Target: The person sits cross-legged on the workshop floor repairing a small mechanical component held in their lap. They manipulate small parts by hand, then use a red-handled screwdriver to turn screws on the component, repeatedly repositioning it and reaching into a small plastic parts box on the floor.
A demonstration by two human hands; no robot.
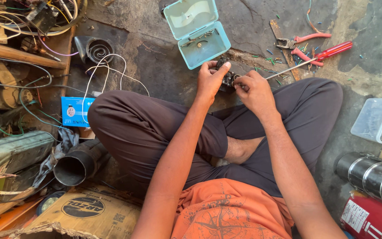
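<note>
Open teal case (197,32) — small screws inside — beyond both hands' fingers (219,71).

We take the open teal box (197,32) as our landmark. Just below it our left hand (209,81) and right hand (255,90) close around a small dark part (226,75), so no gap is left there. To the right of the box, a red-handled screwdriver (315,58) and pink-handled pliers (303,44) lie across the floor among wire scraps, blocking a straight reach. To the left of the box we have bare concrete, then a white cable (107,71) looping over our knee. Farther left a wooden board (18,54) and tangled wires close the way. Above the box, cracked floor lies open.
</note>
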